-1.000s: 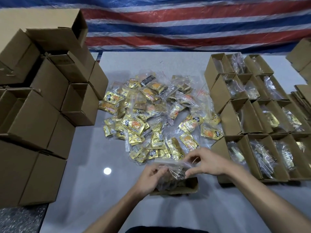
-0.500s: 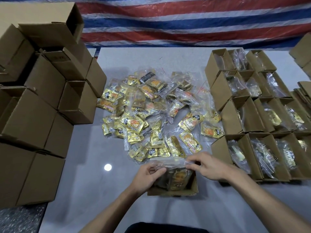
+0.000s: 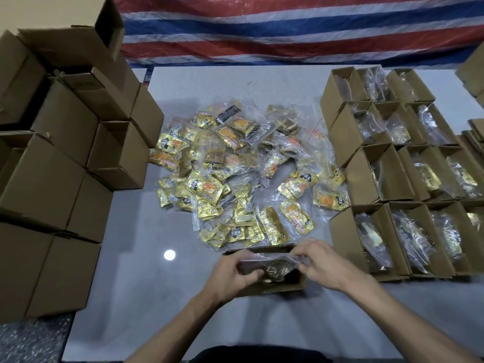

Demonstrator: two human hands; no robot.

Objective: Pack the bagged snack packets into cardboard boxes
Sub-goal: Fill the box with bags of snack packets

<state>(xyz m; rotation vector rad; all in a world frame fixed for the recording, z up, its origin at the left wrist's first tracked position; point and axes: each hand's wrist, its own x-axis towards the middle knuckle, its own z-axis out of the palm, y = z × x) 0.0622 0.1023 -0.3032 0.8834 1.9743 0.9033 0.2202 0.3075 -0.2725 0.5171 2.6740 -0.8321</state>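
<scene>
Both hands low in the frame's centre: left hand (image 3: 230, 276) and right hand (image 3: 324, 265) each pinch an end of a clear bag (image 3: 272, 265) of snacks, sitting in the open box (image 3: 277, 285). Loose packets (image 3: 235, 176) heaped mid-frame on the table (image 3: 136, 244). Filled boxes (image 3: 408, 231) at right, empty ones (image 3: 52, 163) stacked left.

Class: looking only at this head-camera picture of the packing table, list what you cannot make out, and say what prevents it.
- Inside of the box being filled: covered by left hand, right hand and clear bag.
- Print on the gold packets: too small and glary.
- Stacked boxes at left: contents hidden by cardboard.
- Far-right boxes: cut off by the frame edge.
</scene>
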